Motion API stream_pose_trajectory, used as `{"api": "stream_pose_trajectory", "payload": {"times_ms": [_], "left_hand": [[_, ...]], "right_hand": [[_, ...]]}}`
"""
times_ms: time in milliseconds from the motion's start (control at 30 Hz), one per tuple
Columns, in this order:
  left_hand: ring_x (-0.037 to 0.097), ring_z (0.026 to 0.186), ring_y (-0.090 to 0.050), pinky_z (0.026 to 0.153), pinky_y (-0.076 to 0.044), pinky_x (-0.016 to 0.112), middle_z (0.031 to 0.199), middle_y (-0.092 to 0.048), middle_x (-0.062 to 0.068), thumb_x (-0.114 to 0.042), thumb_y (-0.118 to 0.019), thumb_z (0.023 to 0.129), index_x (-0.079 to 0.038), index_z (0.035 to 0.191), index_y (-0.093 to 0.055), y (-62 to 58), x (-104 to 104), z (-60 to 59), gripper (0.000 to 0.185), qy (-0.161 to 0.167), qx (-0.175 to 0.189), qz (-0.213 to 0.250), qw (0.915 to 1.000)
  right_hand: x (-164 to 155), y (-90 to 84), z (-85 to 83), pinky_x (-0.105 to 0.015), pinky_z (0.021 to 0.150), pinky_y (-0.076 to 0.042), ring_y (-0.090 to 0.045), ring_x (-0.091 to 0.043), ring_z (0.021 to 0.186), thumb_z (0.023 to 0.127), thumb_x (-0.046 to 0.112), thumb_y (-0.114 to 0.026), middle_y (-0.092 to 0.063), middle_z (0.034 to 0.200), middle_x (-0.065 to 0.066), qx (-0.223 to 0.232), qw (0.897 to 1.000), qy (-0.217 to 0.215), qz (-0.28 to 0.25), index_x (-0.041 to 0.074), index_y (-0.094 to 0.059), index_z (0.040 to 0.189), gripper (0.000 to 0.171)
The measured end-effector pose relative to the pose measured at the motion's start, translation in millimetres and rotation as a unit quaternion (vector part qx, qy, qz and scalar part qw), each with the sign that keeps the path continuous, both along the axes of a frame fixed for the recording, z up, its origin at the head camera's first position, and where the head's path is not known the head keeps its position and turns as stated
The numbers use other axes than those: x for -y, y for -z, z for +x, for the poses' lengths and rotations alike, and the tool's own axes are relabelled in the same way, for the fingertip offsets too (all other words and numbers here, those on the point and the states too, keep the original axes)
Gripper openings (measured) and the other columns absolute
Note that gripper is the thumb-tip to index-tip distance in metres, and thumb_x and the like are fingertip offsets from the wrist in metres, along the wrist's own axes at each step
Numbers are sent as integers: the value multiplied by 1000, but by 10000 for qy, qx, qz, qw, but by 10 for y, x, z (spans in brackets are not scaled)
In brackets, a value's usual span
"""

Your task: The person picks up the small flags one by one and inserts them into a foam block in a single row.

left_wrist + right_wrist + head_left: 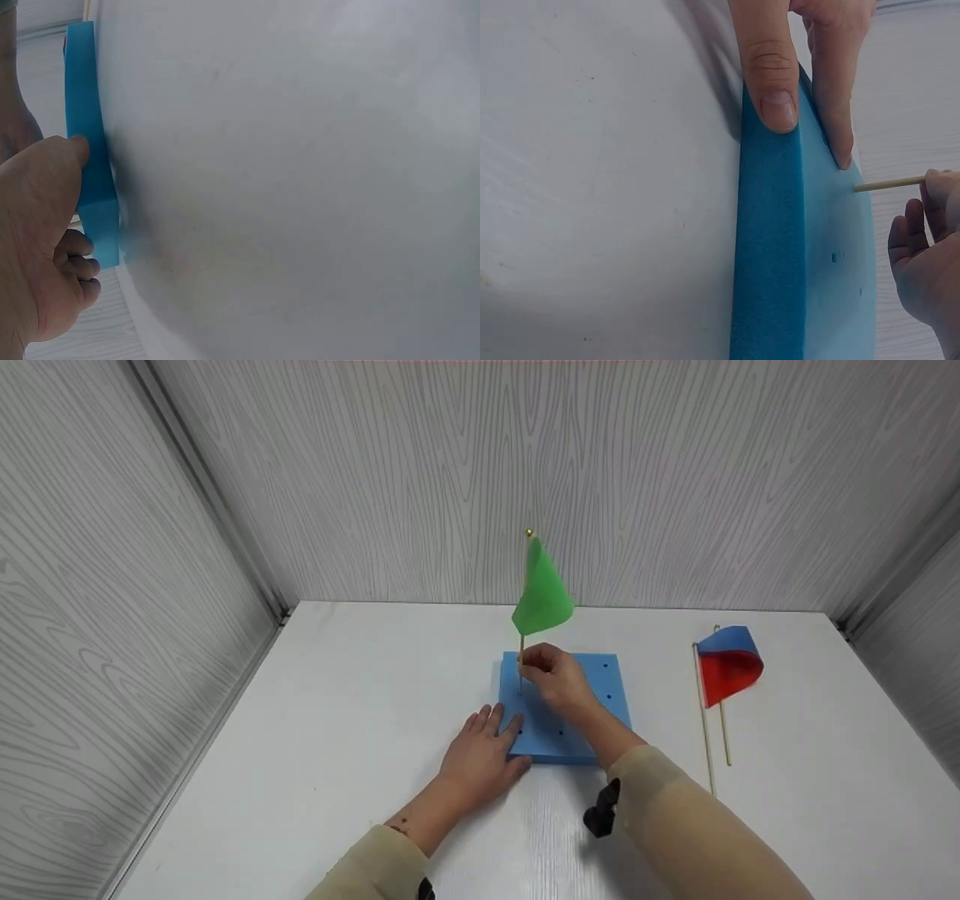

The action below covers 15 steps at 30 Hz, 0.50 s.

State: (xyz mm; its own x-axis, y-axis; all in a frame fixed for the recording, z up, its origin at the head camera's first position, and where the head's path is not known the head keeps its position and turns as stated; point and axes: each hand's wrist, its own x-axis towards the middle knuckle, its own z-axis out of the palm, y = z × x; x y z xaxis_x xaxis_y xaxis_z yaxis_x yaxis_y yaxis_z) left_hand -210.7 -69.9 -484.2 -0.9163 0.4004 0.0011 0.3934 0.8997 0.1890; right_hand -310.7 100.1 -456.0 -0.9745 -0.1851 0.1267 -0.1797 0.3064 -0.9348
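Note:
A blue foam block (585, 744) with small holes in its top lies flat on the white table. My right hand (559, 682) pinches the thin wooden stick of a green flag (544, 592), holding it upright over the block's left part. The lower end of the stick (889, 183) meets the block's top at a hole; how deep it sits cannot be seen. My left hand (480, 757) rests against the block's near left corner with its fingers extended. Its thumb (778, 105) presses the near side face, and the index finger lies on top.
To the right of the block, a red flag (724, 675) lies on the table, partly over a blue flag (731, 637), their sticks pointing toward me. Grey wood-grain panels (412, 480) enclose the table (360, 682) at the back and both sides.

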Motion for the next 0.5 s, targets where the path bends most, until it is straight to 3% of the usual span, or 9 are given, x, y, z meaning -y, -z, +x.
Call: {"api": "stream_pose_trajectory", "payload": {"times_ms": [233,500], "left_hand": [[36,158,-30,128,-25,47,169,-34,22,-53,-55,108,-11,164,-43,6,0,2,71,-37,51,-77,10000],[37,157,-31,128,-26,47,168,-35,23,-54,-53,108,-11,163,-43,30,3,-23,71,37,-20,-163,9999]], "right_hand": [[13,59,-3,-39,96,-54,-66,-23,107,105,7,-67,-71,113,-9,145,9997,114,135,3,-70,120,16],[36,57,-3,-36,90,-53,-63,-22,104,106,7,-66,-70,111,-7,100,9992,41,374,5,-70,118,13]]}}
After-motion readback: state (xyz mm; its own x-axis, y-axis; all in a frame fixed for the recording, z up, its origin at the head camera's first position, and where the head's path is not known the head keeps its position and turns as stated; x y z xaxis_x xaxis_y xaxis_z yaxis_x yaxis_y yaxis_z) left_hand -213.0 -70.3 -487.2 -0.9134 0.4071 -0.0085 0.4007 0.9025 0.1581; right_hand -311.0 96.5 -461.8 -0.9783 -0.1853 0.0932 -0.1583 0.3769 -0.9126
